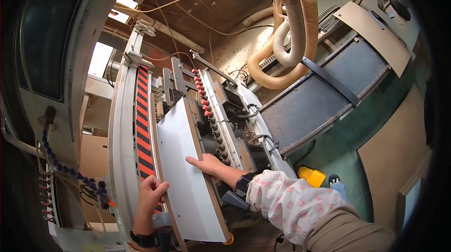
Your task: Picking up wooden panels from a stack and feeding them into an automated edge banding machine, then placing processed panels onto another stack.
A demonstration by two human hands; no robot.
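A long white panel (188, 181) with brown edges lies along a machine bed, with a few small dark holes in its face. My right hand (206, 164) grips its right edge, thumb lying on the white face and fingers hidden below. Beside the panel's left edge is my left hand (151, 192), its fingers curled closed; whether it holds anything is hidden. A red-and-black striped strip (142, 125) runs along the machine just beyond my left hand. To the right of the panel, a metal rail carries a row of red-capped fittings (201, 91).
Ribbed extraction hoses (305, 22) hang at the back. A dark conveyor-like table (324, 97) crosses the right side. A yellow foot pedal (311, 177) sits on the green floor, near a shoe. Brown boards (394, 148) stand at the far right. A blue jointed hose (70, 170) hangs at the left.
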